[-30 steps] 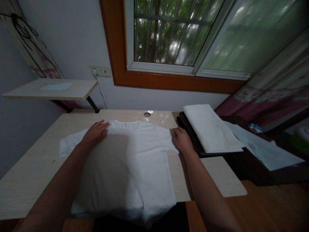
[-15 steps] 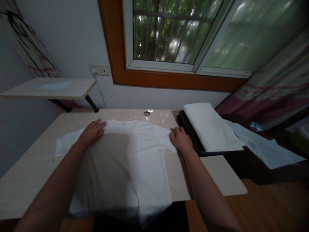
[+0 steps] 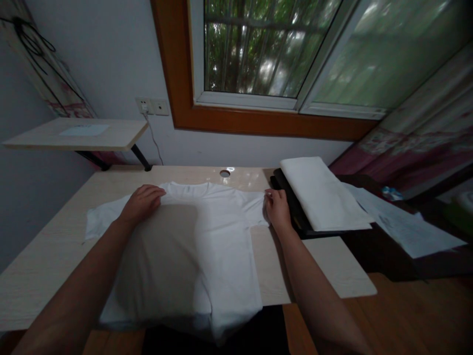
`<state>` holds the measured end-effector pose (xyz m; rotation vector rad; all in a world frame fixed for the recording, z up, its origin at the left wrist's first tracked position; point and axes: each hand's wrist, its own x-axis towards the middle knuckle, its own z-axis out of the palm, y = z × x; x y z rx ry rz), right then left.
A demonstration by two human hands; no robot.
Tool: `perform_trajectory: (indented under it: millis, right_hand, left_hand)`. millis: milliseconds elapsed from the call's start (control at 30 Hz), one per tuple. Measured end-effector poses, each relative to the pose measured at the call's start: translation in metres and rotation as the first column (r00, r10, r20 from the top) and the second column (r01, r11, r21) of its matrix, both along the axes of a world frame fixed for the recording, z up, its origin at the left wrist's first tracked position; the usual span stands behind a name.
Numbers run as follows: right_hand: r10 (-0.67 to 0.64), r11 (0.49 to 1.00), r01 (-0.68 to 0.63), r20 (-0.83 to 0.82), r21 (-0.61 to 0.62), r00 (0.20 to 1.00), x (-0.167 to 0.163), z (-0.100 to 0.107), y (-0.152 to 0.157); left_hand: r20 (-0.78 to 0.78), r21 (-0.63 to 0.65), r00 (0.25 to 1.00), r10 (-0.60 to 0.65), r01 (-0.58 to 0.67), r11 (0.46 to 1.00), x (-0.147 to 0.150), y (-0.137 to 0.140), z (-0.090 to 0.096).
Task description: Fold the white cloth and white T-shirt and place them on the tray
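Observation:
A white short-sleeved T-shirt point(image 3: 225, 246) lies spread on the light wooden desk, its collar toward the window and its hem draping over the front edge. At the shoulder left of the collar, my left hand point(image 3: 143, 203) has its fingers drawn together on the fabric; the thumb is hidden. My right hand point(image 3: 279, 209) pinches the end of the right sleeve, which is pulled out straight and slightly gathered. The left sleeve rests flat beyond my left forearm. Shadow covers much of the shirt's front.
Right of my right hand, a folded white cloth point(image 3: 325, 195) lies on a black flat object point(image 3: 290, 202). Loose papers point(image 3: 406, 222) are farther right. A small raised shelf point(image 3: 77, 133) stands at the back left of the desk point(image 3: 48, 266), below a wall socket point(image 3: 151, 106).
My left hand's fingers have gone from spread to drawn together. My right hand has closed on the sleeve end and shifted slightly up, lifting and straightening the sleeve.

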<state>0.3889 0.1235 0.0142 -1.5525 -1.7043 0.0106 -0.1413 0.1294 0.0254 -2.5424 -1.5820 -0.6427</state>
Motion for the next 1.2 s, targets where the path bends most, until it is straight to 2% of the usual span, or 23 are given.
perform_trajectory:
  millis: [167, 333, 433, 600, 800, 900, 1000, 1033, 1133, 1167, 1200]
  right_hand:
    - [0.024, 0.999, -0.017, -0.182, 0.043, 0.983, 0.005, -0.009, 0.007]
    - [0.106, 0.994, -0.094, -0.373, 0.050, 0.922, 0.012, -0.019, 0.013]
    - [0.150, 0.989, -0.132, -0.475, 0.070, 0.867, 0.010, -0.018, 0.011]
    - [0.183, 0.982, -0.169, -0.591, 0.080, 0.786, -0.002, -0.002, 0.003]
    - [0.237, 0.943, -0.328, -0.811, 0.060, 0.535, -0.012, 0.011, -0.001]
    - [0.240, 0.897, -0.441, -0.861, 0.021, 0.449, -0.017, 0.017, -0.007]
    - [0.246, 0.819, -0.574, -0.896, -0.012, 0.370, -0.024, 0.026, -0.017]
    - [0.244, 0.776, -0.630, -0.908, -0.028, 0.341, -0.025, 0.029, -0.021]
    - [0.232, 0.602, -0.795, -0.937, -0.073, 0.261, -0.023, 0.039, -0.031]
    - [0.226, 0.561, -0.825, -0.944, -0.074, 0.239, -0.021, 0.040, -0.032]
    - [0.220, 0.543, -0.837, -0.950, -0.070, 0.222, -0.018, 0.040, -0.031]
  left_hand:
    - [0.004, -0.006, 0.988, -0.152, 0.152, 0.988, 0.040, -0.007, 0.007]
    - [-0.021, -0.055, 0.931, -0.365, 0.364, 0.930, 0.113, -0.018, 0.007]
    - [-0.039, -0.059, 0.902, -0.429, 0.427, 0.902, 0.154, -0.024, 0.001]
    - [-0.047, -0.043, 0.915, -0.401, 0.399, 0.916, 0.203, -0.026, -0.010]
    - [-0.056, -0.063, 0.961, -0.271, 0.267, 0.962, 0.223, -0.010, -0.022]
    - [-0.039, -0.048, 0.971, -0.236, 0.234, 0.971, 0.227, 0.001, -0.024]
    - [-0.040, -0.032, 0.977, -0.210, 0.209, 0.977, 0.233, 0.009, -0.025]
    - [-0.038, -0.026, 0.979, -0.201, 0.200, 0.979, 0.235, 0.011, -0.025]
    - [-0.021, -0.004, 0.984, -0.177, 0.177, 0.984, 0.240, 0.013, -0.025]
    - [-0.016, 0.002, 0.984, -0.176, 0.176, 0.984, 0.241, 0.013, -0.025]
    - [-0.012, 0.007, 0.984, -0.176, 0.176, 0.984, 0.241, 0.012, -0.024]
